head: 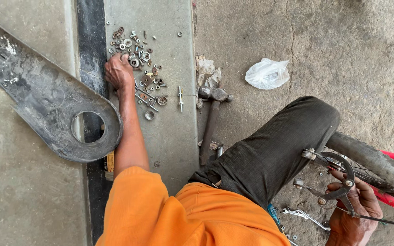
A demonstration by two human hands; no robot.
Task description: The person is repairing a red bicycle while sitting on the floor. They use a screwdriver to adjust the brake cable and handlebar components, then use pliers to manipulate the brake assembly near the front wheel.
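Brake caliper [336, 180] in right hand [354, 214], cable cut off; left hand [118, 71] among washers [140, 59]

There is only one view, and it comes from a camera on the person's head. It looks almost straight down — the grey concrete floor [334, 41] fills most of the picture. The orange shirt shoulder [160, 214] sits very close at the bottom edge, so the camera is right above it. The left hand [118, 72] is farther off, stretched up toward the top of the picture. The right hand [354, 212] is near, low in the right corner — partly cut by the edge. With one camera, no part is shared.
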